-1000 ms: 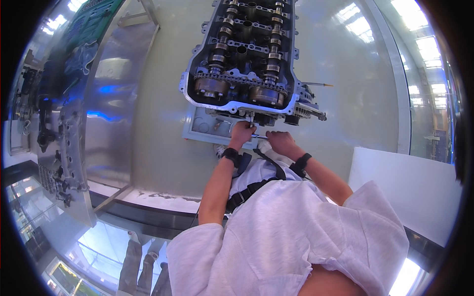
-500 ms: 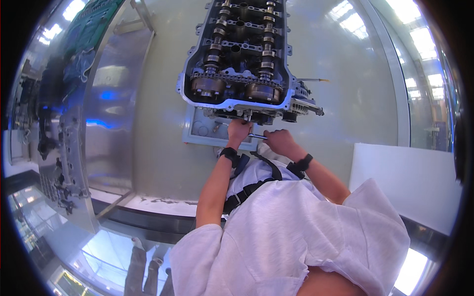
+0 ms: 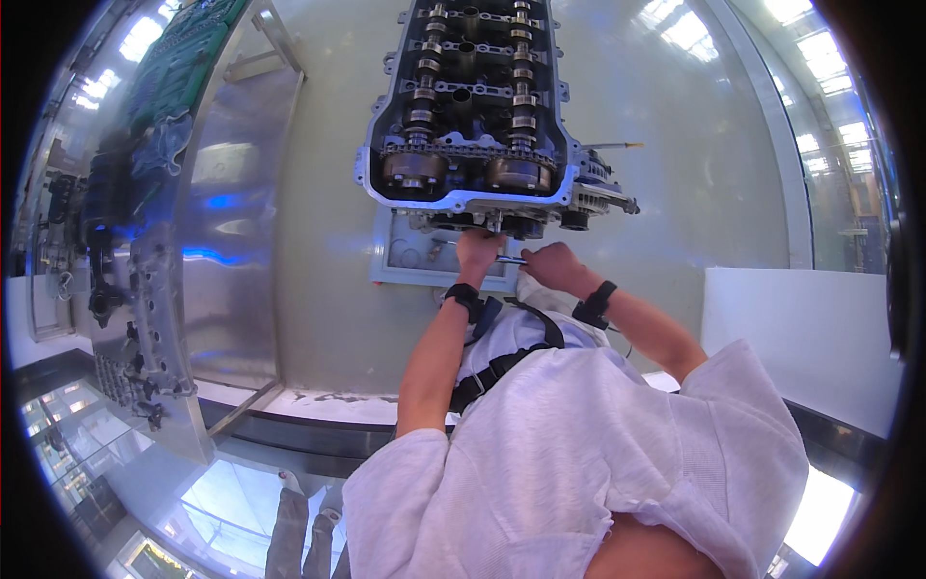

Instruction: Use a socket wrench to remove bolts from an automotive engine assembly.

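Note:
A large engine [image 3: 464, 201] with its top uncovered stands in front of me, showing two camshafts, a timing chain and two round sprockets. At its near end, my left hand [image 3: 479, 251] is closed around the head of a silver ratchet wrench [image 3: 510, 260], just below the front face. My right hand [image 3: 558, 268] grips the handle's other end, to the right of the left hand. A shiny upright shaft rises from the left hand toward the engine's front. Where it meets the engine is hidden from above.
Beneath the engine's near end lies a light-blue tray [image 3: 380, 261] with small parts inside. An alternator-like part [image 3: 590, 200] juts from the engine's right side. To the left stands a metal bench [image 3: 231, 241], with a green case [image 3: 193, 48] and dark engine parts beyond it. A white panel [image 3: 801, 338] is at right.
The view has shifted slightly. My right hand and the wrench handle have swung a little toward the engine, so the handle lies flatter. My left hand stays on the wrench's head.

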`<state>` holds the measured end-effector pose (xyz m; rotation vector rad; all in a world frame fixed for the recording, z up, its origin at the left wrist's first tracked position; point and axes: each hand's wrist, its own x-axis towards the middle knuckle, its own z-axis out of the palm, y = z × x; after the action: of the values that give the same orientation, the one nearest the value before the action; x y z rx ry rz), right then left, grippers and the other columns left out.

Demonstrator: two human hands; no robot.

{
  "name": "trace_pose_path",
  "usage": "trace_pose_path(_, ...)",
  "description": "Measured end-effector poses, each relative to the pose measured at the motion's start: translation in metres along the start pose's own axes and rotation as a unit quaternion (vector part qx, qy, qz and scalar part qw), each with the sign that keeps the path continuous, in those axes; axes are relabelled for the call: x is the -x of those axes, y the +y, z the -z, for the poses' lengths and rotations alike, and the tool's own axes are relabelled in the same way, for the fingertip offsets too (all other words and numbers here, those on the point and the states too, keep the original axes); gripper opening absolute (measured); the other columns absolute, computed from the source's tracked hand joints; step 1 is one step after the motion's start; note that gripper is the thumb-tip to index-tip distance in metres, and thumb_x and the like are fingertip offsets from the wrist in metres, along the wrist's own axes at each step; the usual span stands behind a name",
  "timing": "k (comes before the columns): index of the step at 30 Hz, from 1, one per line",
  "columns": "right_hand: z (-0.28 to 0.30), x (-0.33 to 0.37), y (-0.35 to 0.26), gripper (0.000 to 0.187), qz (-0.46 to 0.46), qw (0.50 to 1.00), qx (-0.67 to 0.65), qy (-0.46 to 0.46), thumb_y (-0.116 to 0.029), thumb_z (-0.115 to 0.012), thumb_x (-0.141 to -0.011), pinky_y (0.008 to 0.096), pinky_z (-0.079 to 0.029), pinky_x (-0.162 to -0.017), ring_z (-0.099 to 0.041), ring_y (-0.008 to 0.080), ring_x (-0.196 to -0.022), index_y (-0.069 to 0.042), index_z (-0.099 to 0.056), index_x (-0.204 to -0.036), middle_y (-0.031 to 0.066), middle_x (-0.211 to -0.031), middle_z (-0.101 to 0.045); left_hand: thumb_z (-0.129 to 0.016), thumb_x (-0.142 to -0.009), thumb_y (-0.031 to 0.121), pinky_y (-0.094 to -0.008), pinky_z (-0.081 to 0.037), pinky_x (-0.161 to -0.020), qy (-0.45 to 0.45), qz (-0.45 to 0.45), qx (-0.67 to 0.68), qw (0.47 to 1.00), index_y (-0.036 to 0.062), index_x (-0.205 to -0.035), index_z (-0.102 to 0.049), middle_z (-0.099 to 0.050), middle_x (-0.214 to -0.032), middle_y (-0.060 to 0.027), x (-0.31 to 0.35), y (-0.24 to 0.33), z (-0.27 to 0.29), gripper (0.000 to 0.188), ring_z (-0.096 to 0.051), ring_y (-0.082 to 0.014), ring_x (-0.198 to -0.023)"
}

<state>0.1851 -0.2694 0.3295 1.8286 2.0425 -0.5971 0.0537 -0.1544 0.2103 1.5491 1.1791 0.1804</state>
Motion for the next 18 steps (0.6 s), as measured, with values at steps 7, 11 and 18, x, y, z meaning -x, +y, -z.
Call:
trace_pose_path(7,-0.048,-0.028,0.022,0.02,-0.04,0.998,-0.047,-0.032,-0.015,-0.052,-0.087,0.0432,-0.051,-0.061,-0.067,0.03,-0.07,-0.007,-0.051,-0.106,0.0123,-0.076,-0.067,-0.072,-0.072,0.04,-0.0426,-0.052,-0.075,0.023,-0.047,-0.041,0.998,0.0079,-0.077,-0.073,-0.07,-0.08,-0.0139,-0.004,0.009,-0.008,0.032,-0.067,-0.0333,-0.081)
trace_pose_path(11,0.016,0.007,-0.002,0.018,0.015,0.999,0.023,-0.031,-0.016,-0.052,-0.087,0.0403,-0.052,-0.061,-0.067,0.0298,-0.069,-0.006,-0.053,-0.103,0.0117,-0.073,-0.066,-0.069,-0.076,0.039,-0.0427,-0.05,-0.079,-0.044,0.019,0.026,0.998,0.0054,-0.09,-0.071,-0.069,-0.089,-0.0167,-0.008,-0.004,-0.012,0.036,-0.066,-0.0351,-0.087)
trace_pose_path(18,-0.089,-0.023,0.031,0.023,-0.05,0.978,-0.025,0.202,-0.024,-0.055,-0.088,0.0438,-0.049,-0.061,-0.067,0.029,-0.069,-0.007,-0.054,-0.103,0.0101,-0.072,-0.066,-0.057,-0.089,0.034,-0.0441,-0.05,-0.07,-0.021,-0.016,0.12,0.992,-0.0001,-0.091,-0.062,-0.067,-0.08,-0.0155,-0.018,0.004,-0.042,0.035,-0.065,-0.0331,-0.076)
